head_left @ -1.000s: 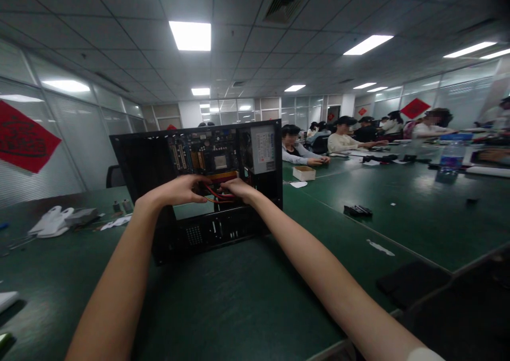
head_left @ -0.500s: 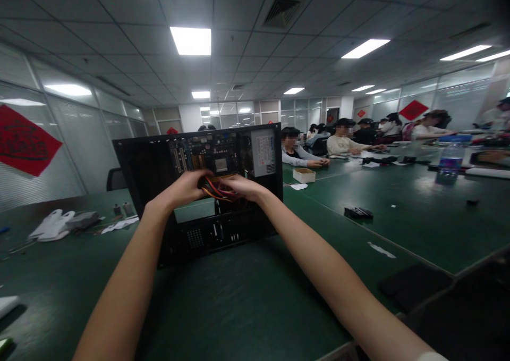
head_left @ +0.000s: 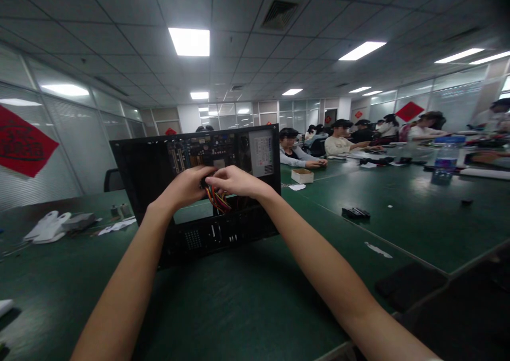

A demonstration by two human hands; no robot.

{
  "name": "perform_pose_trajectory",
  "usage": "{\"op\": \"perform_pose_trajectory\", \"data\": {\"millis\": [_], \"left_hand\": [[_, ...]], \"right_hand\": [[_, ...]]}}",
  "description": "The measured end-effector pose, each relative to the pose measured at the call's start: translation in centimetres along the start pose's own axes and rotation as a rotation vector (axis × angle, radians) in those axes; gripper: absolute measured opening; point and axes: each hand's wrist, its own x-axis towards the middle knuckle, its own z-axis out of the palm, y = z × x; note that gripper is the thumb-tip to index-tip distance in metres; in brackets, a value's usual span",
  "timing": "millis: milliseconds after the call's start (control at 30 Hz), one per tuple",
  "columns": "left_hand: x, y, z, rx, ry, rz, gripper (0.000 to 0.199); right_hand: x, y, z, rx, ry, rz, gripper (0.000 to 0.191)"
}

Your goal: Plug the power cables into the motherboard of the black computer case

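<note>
Right now your two hands come together inside the open computer case (head_left: pixel 143 164), which stands on the green table (head_left: pixel 223 308) with its open side towards you. Your left hand (head_left: pixel 187 186) is closed on the upper end of a bundle of coloured cables (head_left: pixel 218 200), which hangs down below your fingers. Your right hand (head_left: pixel 237 181) brings thumb and forefinger to that same end, though you can't tell from this view whether they pinch it or only touch. Behind and above your hands sits the motherboard (head_left: pixel 201 147); the power supply (head_left: pixel 262 156) fills the case's upper right corner. Beyond the case, to the right, a small open box (head_left: pixel 303 177) rests on the table.
</note>
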Motion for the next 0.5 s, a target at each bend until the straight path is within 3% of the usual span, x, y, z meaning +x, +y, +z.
{"op": "perform_pose_trajectory", "data": {"millis": [167,333,500], "left_hand": [[0.0,1.0,-0.3,0.175,0.008,-0.098,0.053],[0.2,1.8,-0.6,0.275,0.027,-0.223,0.059],[0.4,2.3,-1.0,0.407,0.007,-0.337,0.055]], "right_hand": [[0.7,0.7,1.1,-0.024,0.126,0.032,0.027],[1.2,0.8,1.1,0.155,0.278,0.130,0.017],[0.9,-0.3,1.1,0.389,0.243,0.143,0.017]]}}
